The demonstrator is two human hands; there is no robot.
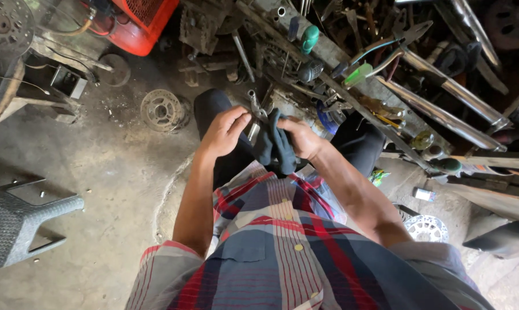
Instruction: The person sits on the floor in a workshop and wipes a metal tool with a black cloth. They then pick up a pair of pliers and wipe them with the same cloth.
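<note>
- We grip a dark glove (275, 143) in our right hand (301, 138); our left hand (224, 132) curls beside it, touching pliers (258, 109)
- A cluttered tool rack (351, 97) holds a green-handled screwdriver (309, 38)

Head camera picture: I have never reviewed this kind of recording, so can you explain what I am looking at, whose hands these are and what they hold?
There is no machine here. One camera sits on a person's head and looks down, so you see the person's own chest in a plaid shirt and both bare arms reaching forward.

The left hand and the right hand meet in front of the body, and both grip a dark glove or cloth; which it is I cannot tell for sure.

Below is a dusty concrete floor. On it lie a round metal sprocket-like part and a grey plastic stool at the left. A red machine stands at the top, and a heap of metal tools and chrome pipes fills the right.
</note>
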